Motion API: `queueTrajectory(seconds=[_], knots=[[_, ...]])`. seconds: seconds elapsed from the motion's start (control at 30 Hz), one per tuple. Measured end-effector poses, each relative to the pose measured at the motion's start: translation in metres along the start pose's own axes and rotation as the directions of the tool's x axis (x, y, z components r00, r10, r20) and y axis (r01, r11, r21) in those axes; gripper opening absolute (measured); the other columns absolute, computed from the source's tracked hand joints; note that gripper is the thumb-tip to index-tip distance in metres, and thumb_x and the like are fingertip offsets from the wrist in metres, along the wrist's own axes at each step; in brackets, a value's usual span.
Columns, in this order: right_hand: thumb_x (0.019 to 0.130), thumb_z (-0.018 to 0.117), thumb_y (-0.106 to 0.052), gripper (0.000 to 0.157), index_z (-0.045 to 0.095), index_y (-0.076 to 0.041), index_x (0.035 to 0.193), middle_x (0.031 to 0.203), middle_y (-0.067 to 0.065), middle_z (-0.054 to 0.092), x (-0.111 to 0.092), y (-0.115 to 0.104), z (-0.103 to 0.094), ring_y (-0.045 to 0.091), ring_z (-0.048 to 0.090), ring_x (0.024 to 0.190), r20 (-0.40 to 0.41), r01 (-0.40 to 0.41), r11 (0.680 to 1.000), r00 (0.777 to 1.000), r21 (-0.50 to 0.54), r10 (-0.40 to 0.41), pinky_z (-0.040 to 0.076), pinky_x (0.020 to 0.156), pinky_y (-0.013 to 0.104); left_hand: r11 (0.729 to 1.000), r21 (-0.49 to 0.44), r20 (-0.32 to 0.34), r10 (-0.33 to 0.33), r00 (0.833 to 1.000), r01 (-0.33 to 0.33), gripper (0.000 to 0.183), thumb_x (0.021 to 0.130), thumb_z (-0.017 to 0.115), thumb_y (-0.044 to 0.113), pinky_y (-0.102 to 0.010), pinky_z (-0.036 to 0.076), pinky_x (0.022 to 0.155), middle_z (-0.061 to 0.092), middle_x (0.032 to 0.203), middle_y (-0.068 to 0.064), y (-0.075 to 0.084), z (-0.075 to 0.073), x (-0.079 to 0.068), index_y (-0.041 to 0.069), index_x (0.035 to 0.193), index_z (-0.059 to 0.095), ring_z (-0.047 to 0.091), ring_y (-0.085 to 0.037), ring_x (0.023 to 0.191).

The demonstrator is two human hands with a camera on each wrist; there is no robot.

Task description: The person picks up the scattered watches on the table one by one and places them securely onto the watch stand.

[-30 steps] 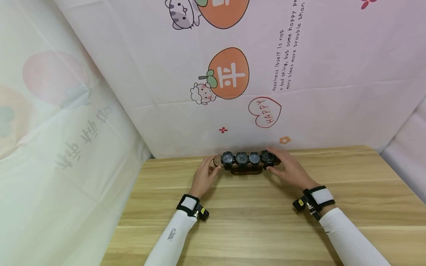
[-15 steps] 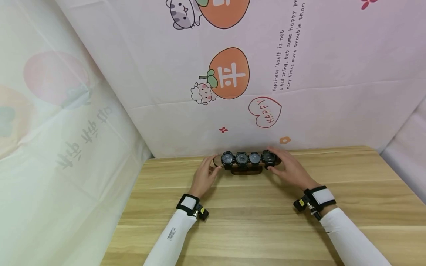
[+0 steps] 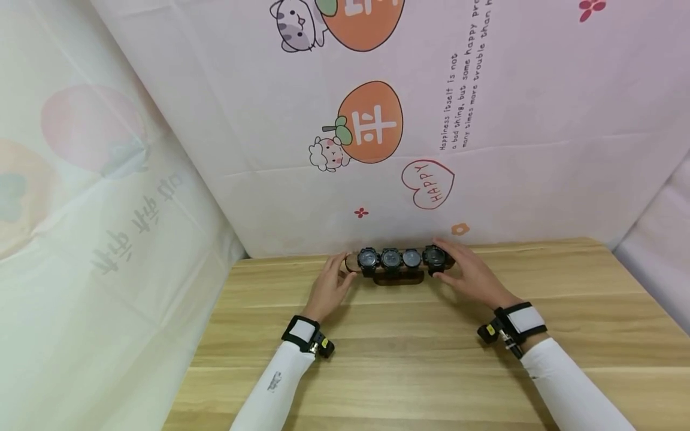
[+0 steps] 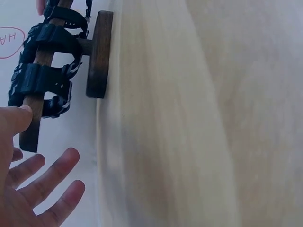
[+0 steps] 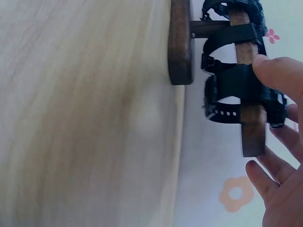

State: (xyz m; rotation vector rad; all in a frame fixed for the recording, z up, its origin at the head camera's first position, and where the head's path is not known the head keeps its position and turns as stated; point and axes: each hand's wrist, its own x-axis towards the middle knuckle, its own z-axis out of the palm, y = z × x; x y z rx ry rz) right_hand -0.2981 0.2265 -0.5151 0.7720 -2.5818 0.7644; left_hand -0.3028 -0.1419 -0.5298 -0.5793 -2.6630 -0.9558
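Note:
A dark wooden watch stand (image 3: pixel 399 279), a bar on a short post and base, stands at the table's back edge. Several black wristwatches (image 3: pixel 390 258) are strapped side by side round its bar. My left hand (image 3: pixel 326 293) grips the bar's bare left end; in the left wrist view its thumb (image 4: pixel 21 118) lies on the wood beside a strap, the other fingers spread beyond. At the other end, my right hand (image 3: pixel 477 278) pinches the rightmost watch (image 3: pixel 434 256). The right wrist view shows its thumb (image 5: pixel 270 68) at the strap, with the fingers partly hidden behind the bar.
A white printed cloth (image 3: pixel 269 197) hangs just behind the table (image 3: pixel 399 359). Another pale cloth (image 3: pixel 108 239) closes off the left side. Wrist-worn cameras are strapped on both arms.
Little differs. The head view has shifted slightly, and both hands keep their places at the two ends of the watch stand.

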Motion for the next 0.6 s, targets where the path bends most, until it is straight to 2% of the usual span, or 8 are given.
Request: queueTrajectory(seconds=[0.1,0.27,0.47,0.6], knots=[[0.086,0.07,-0.043,0.079,0.031,-0.021,0.152,0.155,0.01,0.031,-0.003,-0.002,-0.009,0.036,0.031,0.136,0.0,0.001,1.0,1.0,-0.021,-0.001,0.03,0.107,0.061,1.0,0.025,0.016,-0.005,1.0,0.005,0.063,0.097,0.057,0.037,-0.033,0.055,0.082,0.041,0.145,-0.005,-0.001,-0.007,-0.002,0.017,0.151,0.031,0.059,-0.015,0.101],[0.083,0.074,-0.041,0.081,0.035,-0.018,0.151,0.154,0.009,0.033,-0.008,-0.004,-0.03,0.036,0.034,0.134,-0.045,0.043,0.996,0.998,-0.082,-0.047,0.033,0.106,0.06,0.992,0.108,-0.01,0.073,0.997,-0.072,0.062,0.097,0.057,0.037,-0.039,0.051,0.094,0.045,0.141,-0.007,0.001,-0.029,-0.006,0.014,0.15,0.034,0.052,-0.021,0.117],[0.078,0.078,-0.037,0.088,0.033,-0.021,0.152,0.154,0.009,0.033,-0.017,-0.004,-0.059,0.035,0.033,0.135,-0.07,0.101,0.982,0.991,-0.162,-0.113,0.036,0.104,0.06,0.951,0.252,-0.034,0.192,0.981,-0.177,0.07,0.094,0.059,0.044,-0.047,0.037,0.108,0.044,0.142,-0.014,-0.004,-0.058,-0.016,0.011,0.15,0.034,0.039,-0.028,0.13],[0.078,0.075,-0.045,0.091,0.03,-0.02,0.153,0.156,0.012,0.027,-0.026,0.004,-0.076,0.034,0.021,0.141,-0.035,0.081,0.969,0.995,-0.234,-0.092,0.026,0.11,0.062,0.929,0.308,-0.014,0.219,0.976,-0.204,0.076,0.09,0.061,0.045,-0.055,0.03,0.109,0.037,0.149,-0.014,-0.014,-0.076,-0.024,0.014,0.152,0.03,0.031,-0.032,0.135]])
